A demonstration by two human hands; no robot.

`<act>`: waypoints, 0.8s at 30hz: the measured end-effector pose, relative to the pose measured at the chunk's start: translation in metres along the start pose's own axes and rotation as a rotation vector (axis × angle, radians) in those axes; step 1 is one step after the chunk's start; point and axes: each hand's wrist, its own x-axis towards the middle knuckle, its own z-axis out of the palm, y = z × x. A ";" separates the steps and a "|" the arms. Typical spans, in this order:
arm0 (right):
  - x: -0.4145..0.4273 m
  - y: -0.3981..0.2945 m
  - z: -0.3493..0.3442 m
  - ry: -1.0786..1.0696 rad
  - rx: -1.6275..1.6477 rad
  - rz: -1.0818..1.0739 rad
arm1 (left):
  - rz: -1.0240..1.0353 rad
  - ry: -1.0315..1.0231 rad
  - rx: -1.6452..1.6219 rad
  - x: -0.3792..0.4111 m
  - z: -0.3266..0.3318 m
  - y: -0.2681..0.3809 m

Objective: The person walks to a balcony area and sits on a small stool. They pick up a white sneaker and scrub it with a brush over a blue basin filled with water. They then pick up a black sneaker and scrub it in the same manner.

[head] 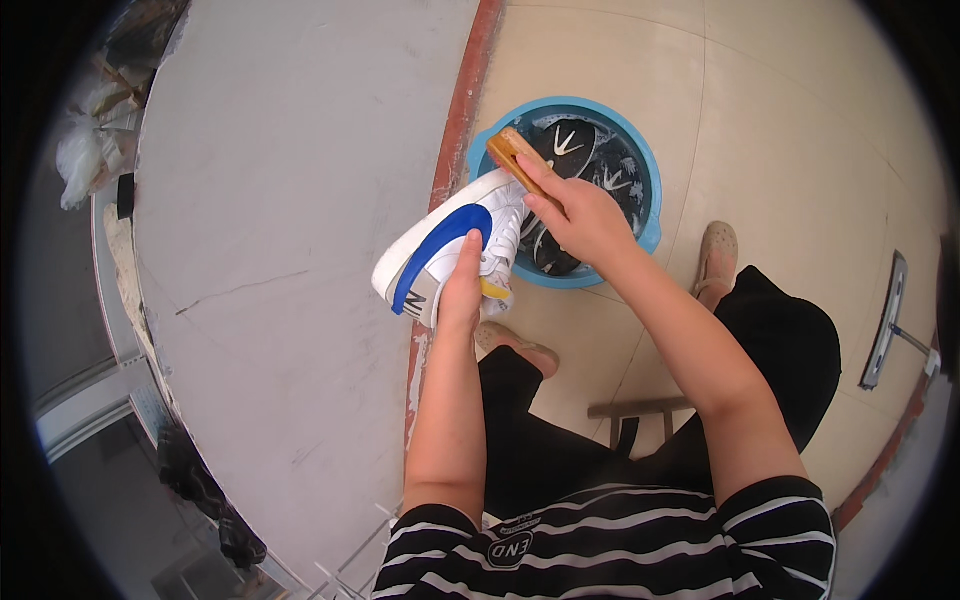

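My left hand (461,289) grips a white sneaker (450,259) with a blue side stripe, around its ankle opening, thumb on the side. The sneaker's toe points up and right, over the basin's left rim. My right hand (581,214) holds a wooden-backed scrubbing brush (521,161) near the toe; the bristles are mostly hidden, so contact with the shoe is unclear. Beneath both hands stands a round blue plastic basin (651,165) with sudsy water. Black shoes (566,146) with white marks lie in it, partly under the water and partly hidden by my right hand.
A pale grey wall (285,187) with a red-brown base strip (457,112) borders the tiled floor (780,150) on the left. My feet in beige clogs (721,244) are near the basin. A wooden stool (637,409) stands between my legs; a floor squeegee (886,319) is at the far right.
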 end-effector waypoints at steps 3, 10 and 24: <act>-0.002 -0.014 -0.002 -0.081 -0.055 -0.164 | -0.033 -0.017 0.051 0.001 -0.003 -0.001; 0.005 0.074 -0.022 -0.012 -0.402 0.132 | 0.141 0.036 -0.166 -0.011 0.010 0.016; 0.002 0.060 -0.012 0.030 -0.307 0.363 | -0.068 0.044 -0.736 0.009 -0.005 0.023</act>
